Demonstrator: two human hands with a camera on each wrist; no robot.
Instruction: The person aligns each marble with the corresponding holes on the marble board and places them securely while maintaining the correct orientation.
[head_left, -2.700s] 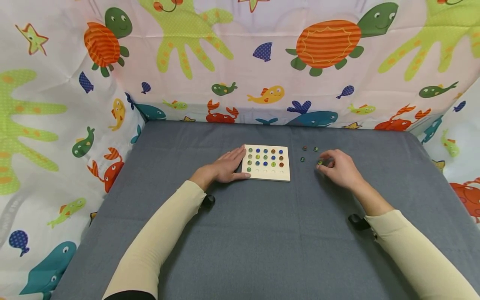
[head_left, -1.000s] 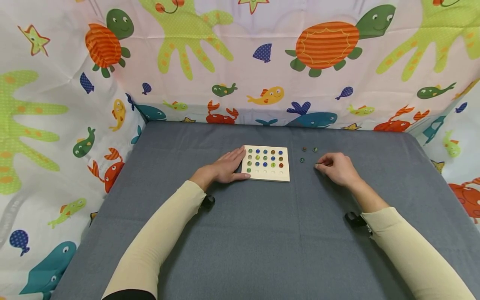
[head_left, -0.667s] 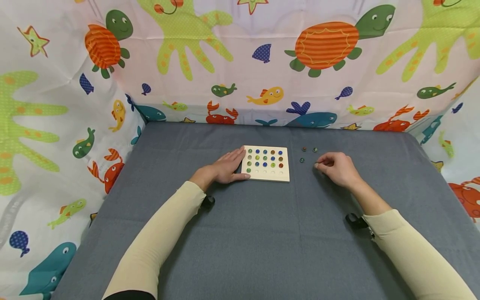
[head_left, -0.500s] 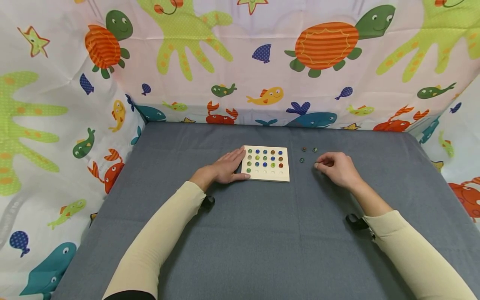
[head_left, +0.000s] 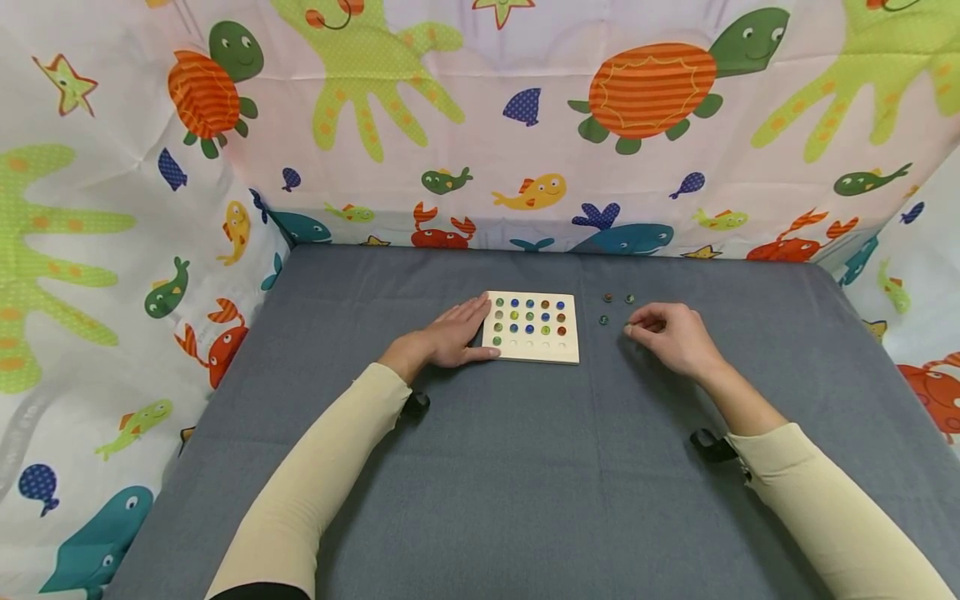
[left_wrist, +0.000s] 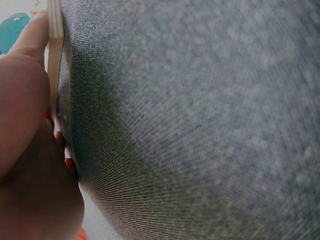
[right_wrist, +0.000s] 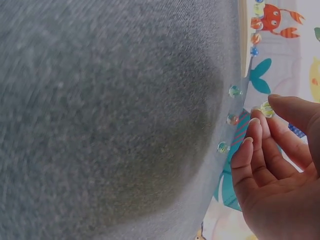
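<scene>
My left hand [head_left: 454, 333] rests at the left side of a pale wooden board [head_left: 536, 356]. Its fingers lie straight along the edge and its thumb touches the lower left corner. Rows of colored marbles [head_left: 530, 316] sit in the board's hollows; in the front row only the leftmost hollow holds one. Right of the board, my right hand [head_left: 670, 333] pinches a clear yellow-green marble [right_wrist: 267, 109] between thumb and fingertip, above the cloth. Close by lie three loose marbles: a reddish one [head_left: 608, 297], a greenish one [head_left: 629, 298] and another greenish one [head_left: 603, 320].
Grey cloth [head_left: 480, 467] covers the table. A printed curtain [head_left: 495, 125] with sea animals hangs behind it and on both sides. Black straps with mounts [head_left: 712, 446] sit at both wrists.
My right hand has closed its fingertips on the marble and shifted slightly left, lifting a little just now. My left hand and the board have stayed in place.
</scene>
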